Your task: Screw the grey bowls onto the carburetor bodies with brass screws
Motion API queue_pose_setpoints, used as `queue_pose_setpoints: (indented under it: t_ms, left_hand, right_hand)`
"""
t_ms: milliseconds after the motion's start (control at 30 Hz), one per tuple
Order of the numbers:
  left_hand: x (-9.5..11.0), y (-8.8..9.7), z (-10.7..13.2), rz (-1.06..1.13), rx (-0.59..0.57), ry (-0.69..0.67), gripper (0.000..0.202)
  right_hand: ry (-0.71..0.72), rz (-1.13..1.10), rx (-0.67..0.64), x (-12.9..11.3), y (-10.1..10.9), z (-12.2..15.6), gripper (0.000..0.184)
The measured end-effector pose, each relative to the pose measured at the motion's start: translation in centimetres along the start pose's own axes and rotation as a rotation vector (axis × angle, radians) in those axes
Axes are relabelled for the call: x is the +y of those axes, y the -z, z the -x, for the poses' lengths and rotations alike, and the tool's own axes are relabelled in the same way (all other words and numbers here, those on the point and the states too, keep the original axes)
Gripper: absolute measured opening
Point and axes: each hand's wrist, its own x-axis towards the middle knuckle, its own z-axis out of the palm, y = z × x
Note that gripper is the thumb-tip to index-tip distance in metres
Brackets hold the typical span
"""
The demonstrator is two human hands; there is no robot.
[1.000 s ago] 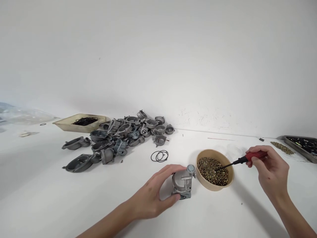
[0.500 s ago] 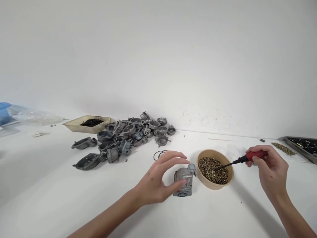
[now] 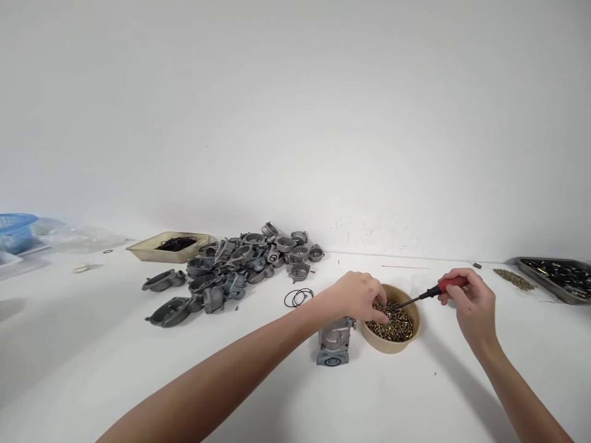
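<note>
My left hand (image 3: 360, 298) reaches over the near-left rim of a tan bowl (image 3: 390, 348). Its fingers are curled, with the thumb apart from them, over a heap of small brassy screws (image 3: 399, 326). In my right hand (image 3: 473, 304) is a screwdriver (image 3: 455, 283) with a red and black handle. The screwdriver's dark shaft slants down to the left, its tip among the screws beside my left fingers. Left of the bowl stands a grey cast-metal carburetor body (image 3: 335, 341), its top partly hidden by my left hand and wrist.
Grey metal bowl-shaped castings (image 3: 240, 255) lie piled at the back left. Behind them sits a cream tray (image 3: 148, 249) of black rings. Loose black O-rings (image 3: 298, 298) lie mid-table. At right are a small screw pile (image 3: 514, 280) and a dark tray (image 3: 558, 280) of parts.
My left hand has left the carburetor body and moved right, into the bowl of screws. The screwdriver tip stays in the screws, and the view has shifted slightly.
</note>
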Motion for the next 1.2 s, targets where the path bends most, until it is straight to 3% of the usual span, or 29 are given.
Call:
queue_pose_setpoints:
  t_ms: [433, 600, 733, 900, 1033, 1200]
  left_hand:
    - [-0.7, -2.3, -1.4, 0.044, 0.134, -0.085, 0.008]
    - [-1.8, -2.1, -1.1, 0.093, 0.216, -0.125, 0.003]
    - [-3.1, -0.6, 1.4, 0.132, 0.299, -0.117, 0.013]
    - [-6.4, 0.2, 7.8, 0.389, 0.435, -0.091, 0.015]
    - [-9.4, -1.9, 11.2, 0.61, 0.439, 0.161, 0.022]
    - [-10.8, -5.7, 11.5, 0.917, 0.355, 0.159, 0.025]
  right_hand:
    - [-0.008, -0.001, -0.048, -0.3, 0.1, 0.0, 0.01]
    - [-0.009, 0.015, -0.014, -0.5, -0.1, 0.4, 0.009]
    - [-0.014, 0.048, -0.013, -0.8, -0.2, 0.5, 0.012]
    - [-0.012, 0.082, -0.078, -0.5, -0.7, 0.7, 0.024]
    - [0.026, 0.102, -0.108, 0.3, -1.1, 1.0, 0.036]
    - [0.048, 0.109, -0.101, 0.9, -1.1, 1.1, 0.04]
